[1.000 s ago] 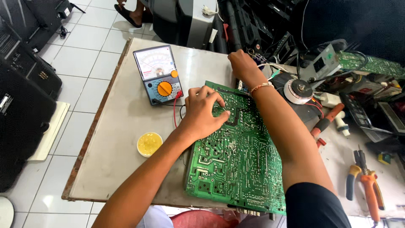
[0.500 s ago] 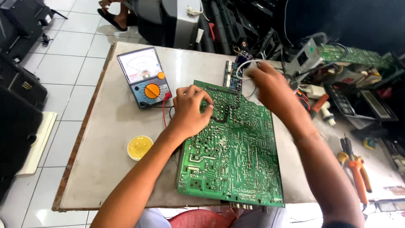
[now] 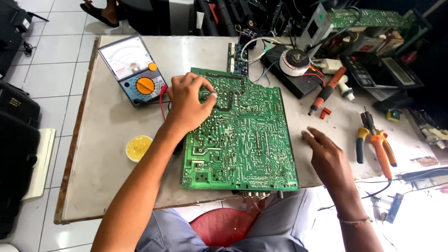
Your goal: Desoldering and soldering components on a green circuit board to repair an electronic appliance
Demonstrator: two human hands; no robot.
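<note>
Large green circuit board point(image 3: 242, 135) lies solder side up on the grey tabletop point(image 3: 107, 186), long axis running away from the seated person toward the far edge. Left hand point(image 3: 189, 102) rests on the board's far-left corner, fingers curled loosely with the tips pressed to the solder side; nothing is gripped. Right hand point(image 3: 326, 156) is off the board, just beside its right edge, palm down, fingers spread and empty on the tabletop. So the left hand is the nearer one; the board lies to the left of the right hand.

Analog multimeter point(image 3: 135, 70) sits to the far left of the board, a red lead trailing toward the left hand. Small yellow flux tin point(image 3: 138, 148) near the left forearm. Orange-handled pliers point(image 3: 375, 142) lie to the right of the right hand; a soldering iron point(image 3: 329, 88) lies beyond the board's right side.
</note>
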